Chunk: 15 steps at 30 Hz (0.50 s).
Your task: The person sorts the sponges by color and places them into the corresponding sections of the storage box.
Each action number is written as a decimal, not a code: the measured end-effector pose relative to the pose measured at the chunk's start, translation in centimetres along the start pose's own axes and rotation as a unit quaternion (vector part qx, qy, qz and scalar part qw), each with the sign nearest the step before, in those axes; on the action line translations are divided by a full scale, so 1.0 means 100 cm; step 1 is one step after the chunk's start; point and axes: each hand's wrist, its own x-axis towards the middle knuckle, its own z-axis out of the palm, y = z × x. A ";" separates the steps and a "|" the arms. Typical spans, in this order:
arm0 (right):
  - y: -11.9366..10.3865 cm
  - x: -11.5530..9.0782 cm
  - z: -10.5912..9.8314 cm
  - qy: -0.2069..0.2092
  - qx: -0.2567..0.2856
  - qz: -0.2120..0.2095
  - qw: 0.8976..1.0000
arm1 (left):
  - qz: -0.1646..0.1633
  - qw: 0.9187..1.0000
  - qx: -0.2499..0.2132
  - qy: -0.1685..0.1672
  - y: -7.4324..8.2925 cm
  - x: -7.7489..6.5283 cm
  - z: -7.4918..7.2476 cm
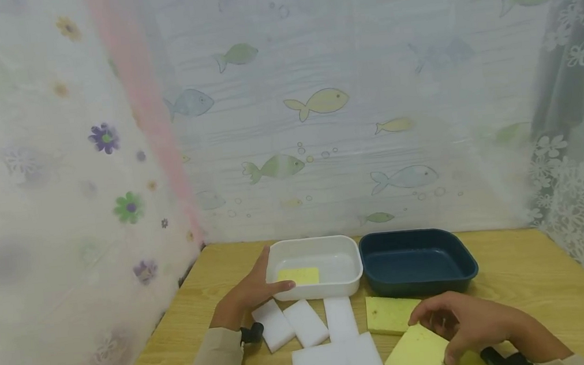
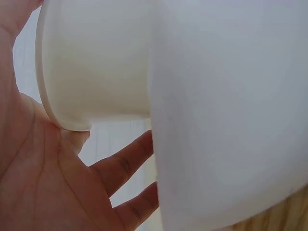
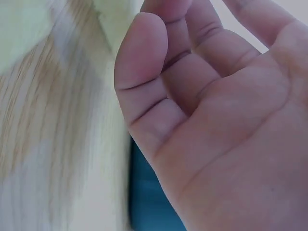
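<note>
My left hand [image 1: 251, 290] holds the white plastic tub [image 1: 309, 291] at its left end, thumb over the front rim. In the left wrist view, the fingers [image 2: 126, 163] reach along the tub's [image 2: 226, 106] outside. One yellow sponge [image 1: 304, 275] lies inside the tub. My right hand [image 1: 479, 324] pinches another yellow sponge [image 1: 416, 352] between thumb and fingertips, at the front right. In the right wrist view, the curled fingers [image 3: 141, 53] show, with pale yellow at the upper left. Behind this hand a yellow sponge [image 1: 387, 315] lies flat, and another [image 1: 472, 364] is partly hidden below it.
A dark blue tub [image 1: 419, 284] stands right beside the white one. Several white sponge blocks [image 1: 320, 364] lie in front of the tubs, some overlapping in this view. The wooden table [image 1: 535, 277] ends at a patterned curtain [image 1: 320, 145] behind and at the left.
</note>
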 end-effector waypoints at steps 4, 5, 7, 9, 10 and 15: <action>-0.004 0.002 -0.001 0.000 0.008 -0.023 1.000 | 0.000 1.000 -0.001 0.000 0.000 0.001 -0.001; -0.004 0.003 -0.001 0.001 0.009 -0.035 0.999 | 0.001 1.000 -0.002 0.000 0.000 0.002 -0.001; -0.007 0.004 -0.003 0.008 0.011 -0.051 0.999 | 0.002 1.000 -0.007 0.000 0.000 0.003 -0.001; -0.009 0.005 -0.005 0.017 0.010 -0.065 0.998 | 0.003 1.000 -0.009 0.002 -0.001 0.003 0.000; -0.010 0.006 -0.006 0.021 0.008 -0.067 0.997 | 0.004 1.000 -0.011 0.003 -0.002 0.004 0.000; -0.015 0.017 -0.008 0.083 -0.029 -0.056 0.995 | 0.005 1.000 -0.006 0.003 -0.004 0.005 0.002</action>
